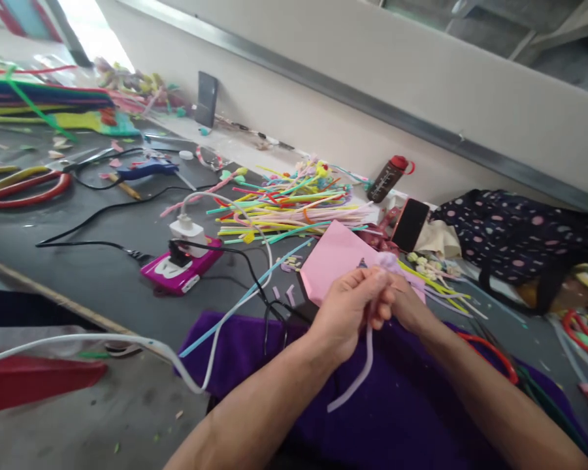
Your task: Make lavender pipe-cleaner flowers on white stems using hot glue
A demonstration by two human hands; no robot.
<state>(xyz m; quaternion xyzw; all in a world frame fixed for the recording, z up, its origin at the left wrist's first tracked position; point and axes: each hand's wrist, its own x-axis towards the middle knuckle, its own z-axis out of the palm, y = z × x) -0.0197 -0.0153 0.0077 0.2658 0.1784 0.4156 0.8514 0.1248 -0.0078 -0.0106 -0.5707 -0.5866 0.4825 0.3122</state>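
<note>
My left hand is closed, thumb and fingers pinched on a pale lilac pipe cleaner. Its loose end curves down below my fingers over the purple cloth. My right hand meets the left one and is closed on the same lilac piece, its fingers partly hidden. A fuzzy lilac bunch shows just above my fingertips; its exact shape is blurred. Behind my hands lies a pink sheet, with short lilac cut pieces at its left.
A heap of coloured pipe cleaners lies beyond. Left are a magenta power strip with cords, a blue glue gun and red-handled scissors. A bottle, phone and dark patterned bag stand at right.
</note>
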